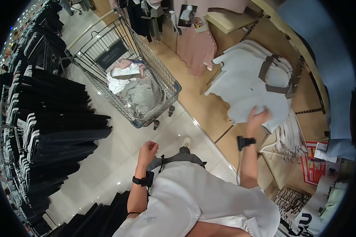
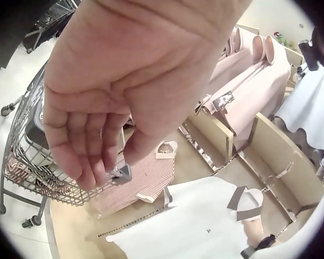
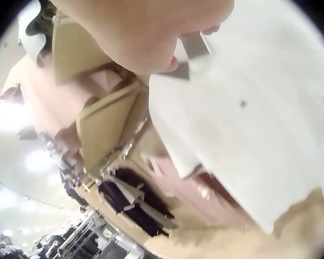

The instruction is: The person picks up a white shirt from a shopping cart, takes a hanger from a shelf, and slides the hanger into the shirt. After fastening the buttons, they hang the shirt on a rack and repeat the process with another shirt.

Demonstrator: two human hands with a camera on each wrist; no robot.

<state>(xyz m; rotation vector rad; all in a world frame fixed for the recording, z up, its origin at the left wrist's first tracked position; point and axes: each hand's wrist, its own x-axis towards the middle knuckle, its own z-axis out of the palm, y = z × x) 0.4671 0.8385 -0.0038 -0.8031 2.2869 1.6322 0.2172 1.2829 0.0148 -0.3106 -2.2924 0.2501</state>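
Closest in, the left hand (image 1: 147, 152) hangs in front of the person's waist above the pale floor (image 1: 114, 158). Its fingers are loosely curled toward the palm and it holds nothing. A black band (image 1: 143, 180) sits on that wrist. The left wrist view shows the same slack fingers, with nothing between them.

A little further out and to the right, the right hand (image 1: 258, 118) is raised, with a black band (image 1: 246, 141) below it. It reaches up to the lower edge of a white shirt (image 1: 245, 83), and its fingers lie against the cloth. I cannot tell whether they pinch the fabric or only touch it. The shirt has a brown collar (image 1: 273, 73) and hangs at the front of a row of white ones on a tan wooden rack (image 1: 310, 102).

Beyond the left hand a wire cart (image 1: 168, 85) stands on the floor, well apart from both hands. A striped top (image 1: 144, 96) and white clothes (image 1: 120, 83) lie in it.

Black clothes (image 1: 55, 130) hang in rows along the left side. Farthest off, pink tops (image 1: 195, 45) hang past the cart.
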